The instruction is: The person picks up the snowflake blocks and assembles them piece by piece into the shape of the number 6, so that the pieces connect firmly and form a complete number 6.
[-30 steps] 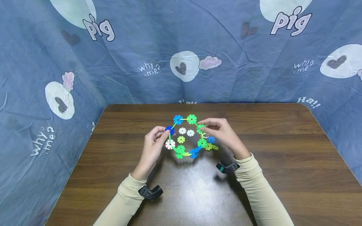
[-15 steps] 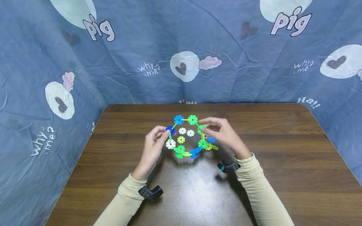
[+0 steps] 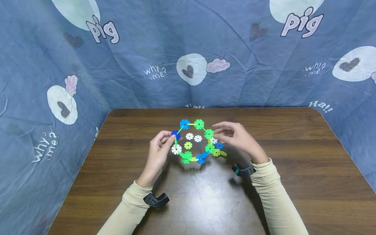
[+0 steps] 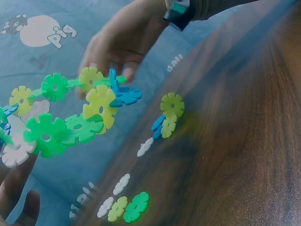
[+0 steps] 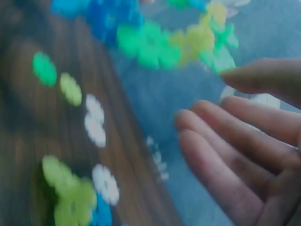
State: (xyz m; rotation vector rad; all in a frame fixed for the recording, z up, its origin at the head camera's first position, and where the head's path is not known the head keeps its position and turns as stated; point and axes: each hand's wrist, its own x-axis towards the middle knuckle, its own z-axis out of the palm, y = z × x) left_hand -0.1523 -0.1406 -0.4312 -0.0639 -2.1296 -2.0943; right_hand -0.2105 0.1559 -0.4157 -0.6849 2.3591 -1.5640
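A ring of linked snowflake discs, in green, blue, yellow and white, is raised above the wooden table. My left hand pinches a dark blue disc on its left side between thumb and fingers. My right hand is beside the ring's right side, close to a green disc. In the right wrist view its fingers are spread loosely with nothing between them, and the thumb tip is right at a green disc of the ring.
On the brown table under the ring lie loose white discs, a yellow-green disc and a green disc. A small pile with a blue disc and yellow-green discs lies to the right. A blue printed cloth hangs behind.
My right hand has drawn away to the right from the ring's green disc, its fingers apart from it. The ring has shifted slightly left, with my left hand still pinching it.
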